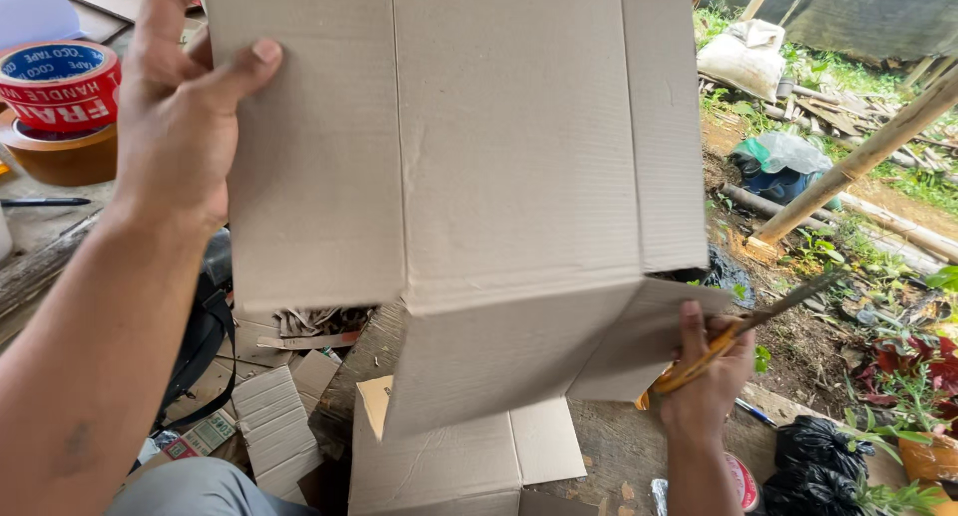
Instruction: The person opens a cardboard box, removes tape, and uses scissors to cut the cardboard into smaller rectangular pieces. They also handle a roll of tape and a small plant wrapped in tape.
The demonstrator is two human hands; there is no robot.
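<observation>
Box (469, 157) is gripped at its top-left edge by left hand (180, 117); scissors (738, 331), clenched in right hand (704, 381), are held below its right flap, where trimming seems under way.

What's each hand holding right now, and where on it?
Left hand grips the flattened cardboard box at its upper left edge. Right hand holds orange-handled scissors by the handles, touching the box's lower flap.
</observation>
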